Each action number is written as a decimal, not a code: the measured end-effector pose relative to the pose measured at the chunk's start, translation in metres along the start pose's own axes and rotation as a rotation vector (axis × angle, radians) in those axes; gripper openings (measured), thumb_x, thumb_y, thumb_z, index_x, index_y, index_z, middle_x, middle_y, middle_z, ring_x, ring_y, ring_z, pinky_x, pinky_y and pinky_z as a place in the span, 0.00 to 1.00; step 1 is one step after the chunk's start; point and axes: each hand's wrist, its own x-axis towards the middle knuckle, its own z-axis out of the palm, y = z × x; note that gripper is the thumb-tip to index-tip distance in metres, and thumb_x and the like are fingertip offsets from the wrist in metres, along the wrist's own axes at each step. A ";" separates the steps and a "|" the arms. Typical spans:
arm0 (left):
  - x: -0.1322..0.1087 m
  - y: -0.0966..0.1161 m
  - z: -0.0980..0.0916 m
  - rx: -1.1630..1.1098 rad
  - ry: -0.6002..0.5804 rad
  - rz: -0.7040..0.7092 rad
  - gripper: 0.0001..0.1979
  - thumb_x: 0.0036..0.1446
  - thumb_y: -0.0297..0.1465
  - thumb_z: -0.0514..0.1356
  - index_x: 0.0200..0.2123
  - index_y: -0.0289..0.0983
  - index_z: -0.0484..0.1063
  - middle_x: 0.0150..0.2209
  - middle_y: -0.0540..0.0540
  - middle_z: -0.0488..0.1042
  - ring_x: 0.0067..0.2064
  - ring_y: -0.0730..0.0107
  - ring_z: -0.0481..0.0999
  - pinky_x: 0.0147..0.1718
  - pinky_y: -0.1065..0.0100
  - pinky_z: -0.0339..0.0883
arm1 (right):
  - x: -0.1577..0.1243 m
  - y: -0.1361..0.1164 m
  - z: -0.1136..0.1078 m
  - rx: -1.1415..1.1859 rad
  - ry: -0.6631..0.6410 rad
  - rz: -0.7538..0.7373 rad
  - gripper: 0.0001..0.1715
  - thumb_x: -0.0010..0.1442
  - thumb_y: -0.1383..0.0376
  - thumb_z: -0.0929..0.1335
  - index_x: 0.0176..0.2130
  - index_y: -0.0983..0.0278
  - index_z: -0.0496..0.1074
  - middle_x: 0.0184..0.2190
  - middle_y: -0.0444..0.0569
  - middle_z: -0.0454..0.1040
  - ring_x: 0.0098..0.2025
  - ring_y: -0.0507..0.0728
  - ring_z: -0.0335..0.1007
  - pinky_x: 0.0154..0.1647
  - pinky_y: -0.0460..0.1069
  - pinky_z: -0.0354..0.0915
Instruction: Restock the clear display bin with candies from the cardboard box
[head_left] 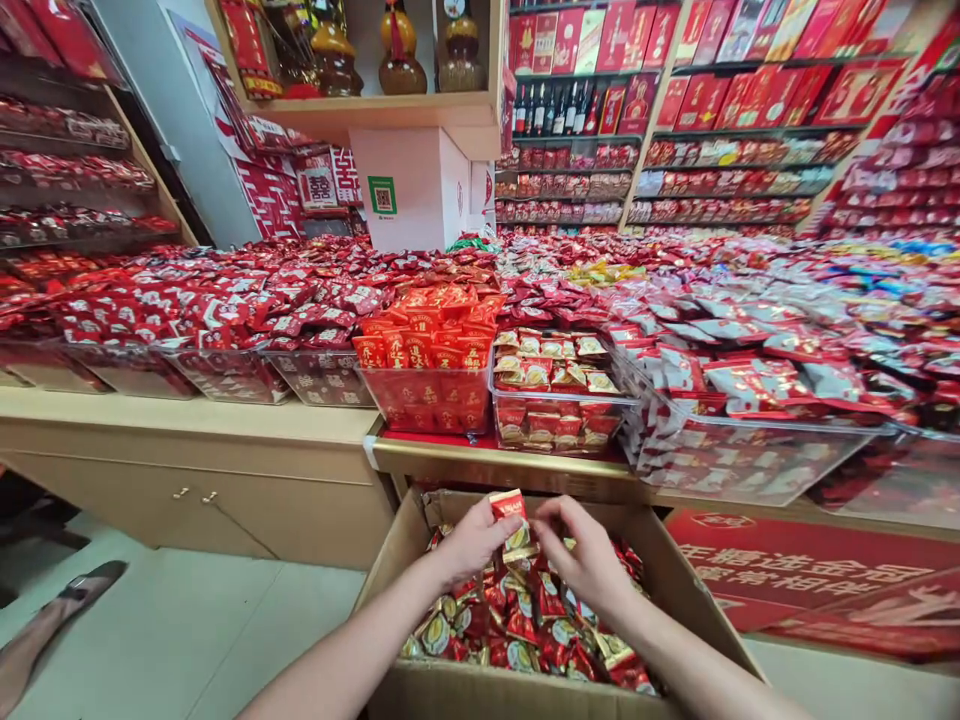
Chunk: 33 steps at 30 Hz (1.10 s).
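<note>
Over an open cardboard box (442, 692) full of red and gold wrapped packets (523, 618), my left hand (480, 540) pinches a red and gold packet (516, 530) between thumb and fingers. Its printed front faces up. Just right of that packet is my right hand (579, 552), fingers curled together near its edge; whether they grip anything is too small to make out. Beyond the box, a clear bin (562, 420) holds rows of similar packets in red and gold.
A bin of bright red packets (431, 385) stands left of the similar-packet bin, a wide bin of red and white packets (750, 460) right of it. The counter's gold edge (502, 462) borders the box's far side. Someone's foot (82, 590) is at the far left.
</note>
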 end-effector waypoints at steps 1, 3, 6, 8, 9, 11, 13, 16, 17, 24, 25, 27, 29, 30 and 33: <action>0.000 0.000 0.000 0.026 0.003 0.026 0.18 0.46 0.36 0.60 0.39 0.34 0.62 0.34 0.49 0.67 0.37 0.72 0.65 0.39 0.68 0.56 | 0.003 0.003 0.000 0.085 0.028 0.095 0.07 0.53 0.63 0.61 0.33 0.64 0.62 0.27 0.47 0.65 0.29 0.51 0.59 0.30 0.47 0.59; -0.001 0.001 0.001 0.057 -0.022 0.055 0.19 0.46 0.34 0.60 0.41 0.35 0.60 0.36 0.49 0.67 0.38 0.72 0.65 0.39 0.69 0.56 | 0.009 0.008 0.001 0.261 -0.013 0.233 0.13 0.52 0.58 0.63 0.34 0.65 0.64 0.27 0.46 0.66 0.27 0.51 0.60 0.28 0.46 0.59; -0.004 0.004 0.007 0.042 -0.125 0.007 0.24 0.45 0.32 0.61 0.45 0.37 0.56 0.33 0.51 0.66 0.33 0.76 0.64 0.33 0.72 0.57 | 0.013 0.011 0.002 0.491 -0.126 0.377 0.15 0.48 0.55 0.65 0.27 0.66 0.65 0.21 0.42 0.64 0.22 0.48 0.56 0.23 0.44 0.55; -0.006 0.006 0.011 0.034 -0.171 -0.043 0.29 0.44 0.31 0.62 0.48 0.38 0.53 0.29 0.53 0.65 0.28 0.79 0.62 0.29 0.74 0.55 | 0.011 0.011 0.002 0.618 -0.136 0.469 0.15 0.46 0.55 0.67 0.23 0.66 0.64 0.17 0.40 0.62 0.19 0.46 0.53 0.21 0.43 0.52; -0.007 0.007 0.013 0.036 -0.177 -0.054 0.30 0.45 0.31 0.62 0.50 0.37 0.52 0.28 0.54 0.64 0.27 0.80 0.61 0.27 0.75 0.54 | 0.010 0.010 0.002 0.671 -0.121 0.501 0.15 0.45 0.56 0.67 0.23 0.66 0.64 0.17 0.39 0.62 0.19 0.46 0.53 0.21 0.43 0.51; -0.007 0.008 0.014 0.049 -0.178 -0.053 0.32 0.45 0.33 0.61 0.52 0.37 0.50 0.28 0.53 0.64 0.26 0.80 0.60 0.26 0.75 0.52 | 0.007 0.009 0.002 0.744 -0.076 0.531 0.15 0.45 0.57 0.68 0.21 0.66 0.64 0.17 0.39 0.62 0.19 0.46 0.53 0.21 0.43 0.51; -0.007 0.007 0.013 0.060 -0.179 -0.041 0.34 0.47 0.34 0.60 0.54 0.37 0.46 0.27 0.53 0.63 0.25 0.81 0.59 0.25 0.76 0.50 | 0.005 0.009 0.003 0.786 -0.052 0.544 0.16 0.45 0.57 0.68 0.21 0.66 0.63 0.17 0.39 0.62 0.19 0.46 0.53 0.22 0.44 0.52; -0.006 0.002 0.007 0.087 -0.181 -0.045 0.36 0.50 0.37 0.56 0.57 0.38 0.39 0.22 0.57 0.58 0.21 0.82 0.54 0.21 0.76 0.46 | 0.007 0.010 0.007 0.798 -0.041 0.552 0.18 0.46 0.55 0.67 0.20 0.66 0.61 0.15 0.39 0.60 0.19 0.47 0.53 0.22 0.44 0.52; -0.006 -0.001 0.004 0.092 -0.179 -0.040 0.36 0.51 0.38 0.56 0.57 0.38 0.37 0.21 0.57 0.57 0.20 0.82 0.53 0.21 0.76 0.45 | 0.008 0.010 0.008 0.792 -0.049 0.550 0.19 0.46 0.54 0.67 0.20 0.66 0.61 0.15 0.39 0.60 0.19 0.46 0.53 0.22 0.44 0.51; -0.009 -0.010 -0.005 0.166 -0.127 0.009 0.36 0.52 0.39 0.55 0.58 0.39 0.36 0.18 0.59 0.48 0.19 0.82 0.47 0.19 0.76 0.41 | 0.012 0.014 0.011 0.682 -0.155 0.478 0.20 0.42 0.53 0.69 0.21 0.65 0.59 0.16 0.38 0.59 0.19 0.46 0.53 0.21 0.43 0.53; -0.010 -0.008 -0.005 0.165 -0.128 0.002 0.36 0.52 0.39 0.54 0.58 0.39 0.36 0.18 0.59 0.49 0.19 0.82 0.49 0.19 0.76 0.42 | 0.011 0.013 0.010 0.647 -0.144 0.451 0.20 0.44 0.52 0.68 0.21 0.65 0.59 0.16 0.39 0.59 0.19 0.47 0.54 0.22 0.44 0.54; -0.011 -0.002 -0.005 0.140 -0.141 -0.029 0.35 0.52 0.42 0.52 0.57 0.40 0.37 0.19 0.58 0.56 0.18 0.81 0.57 0.18 0.76 0.45 | 0.012 0.006 0.002 0.520 -0.097 0.374 0.18 0.47 0.53 0.66 0.22 0.65 0.61 0.17 0.40 0.61 0.21 0.48 0.56 0.23 0.44 0.55; -0.011 0.002 -0.006 0.108 -0.139 -0.067 0.31 0.52 0.46 0.48 0.55 0.39 0.45 0.22 0.53 0.65 0.21 0.76 0.66 0.19 0.75 0.49 | 0.019 -0.011 -0.013 0.355 -0.033 0.247 0.15 0.50 0.56 0.64 0.25 0.65 0.64 0.20 0.43 0.64 0.24 0.50 0.59 0.25 0.45 0.57; -0.010 0.003 -0.008 0.100 -0.123 -0.082 0.29 0.52 0.48 0.47 0.53 0.38 0.50 0.24 0.49 0.69 0.23 0.73 0.69 0.19 0.75 0.51 | 0.027 -0.024 -0.023 0.282 -0.001 0.177 0.14 0.51 0.56 0.64 0.26 0.65 0.65 0.22 0.44 0.66 0.26 0.50 0.60 0.27 0.45 0.58; -0.007 0.001 -0.013 0.162 -0.049 -0.109 0.24 0.53 0.48 0.46 0.41 0.34 0.62 0.26 0.46 0.72 0.24 0.72 0.71 0.19 0.75 0.51 | 0.071 -0.067 -0.061 0.086 0.125 0.018 0.13 0.53 0.57 0.62 0.27 0.65 0.66 0.22 0.44 0.66 0.25 0.50 0.60 0.26 0.44 0.58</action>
